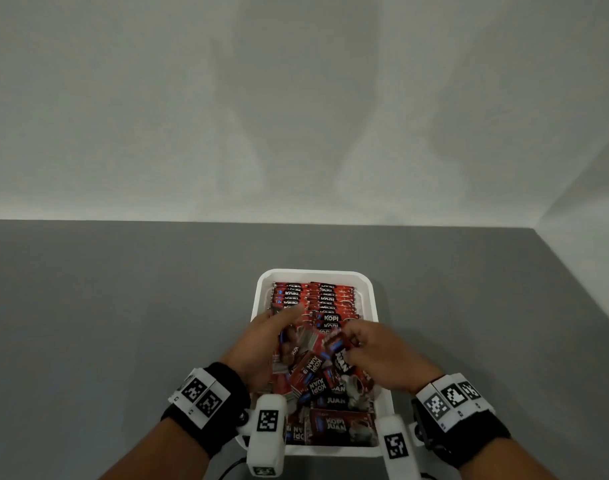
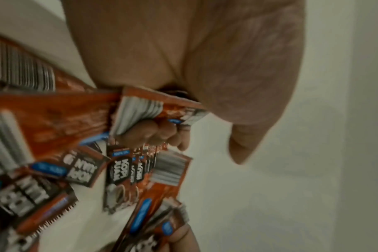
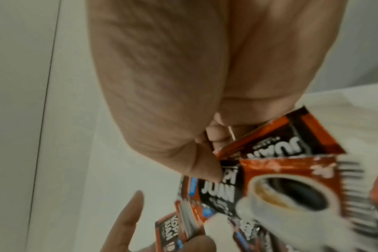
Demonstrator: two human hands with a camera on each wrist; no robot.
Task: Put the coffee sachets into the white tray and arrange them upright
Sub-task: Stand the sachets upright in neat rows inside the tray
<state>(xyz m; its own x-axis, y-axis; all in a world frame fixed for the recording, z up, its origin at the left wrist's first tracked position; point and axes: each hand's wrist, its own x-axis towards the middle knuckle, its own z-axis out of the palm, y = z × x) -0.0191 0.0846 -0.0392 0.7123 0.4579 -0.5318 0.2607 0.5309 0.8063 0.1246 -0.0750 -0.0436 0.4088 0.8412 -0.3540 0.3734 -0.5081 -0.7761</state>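
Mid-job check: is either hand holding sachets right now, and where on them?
Right hand pinches one coffee sachet by its end. Left hand grips a sachet bundle by one end, fingers curled round it.

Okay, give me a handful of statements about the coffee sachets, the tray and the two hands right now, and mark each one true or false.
1. The white tray sits on a grey table. True.
2. The sachets at the far end of the tray lie in a jumbled heap. False: they stand in neat rows; the loose sachets are at the near end.
3. The right hand pinches a sachet. True.
4. The left hand rests on the table outside the tray. False: it is over the tray, among the sachets.
5. The sachets are green. False: they are red and black, printed KOPI JUAN.
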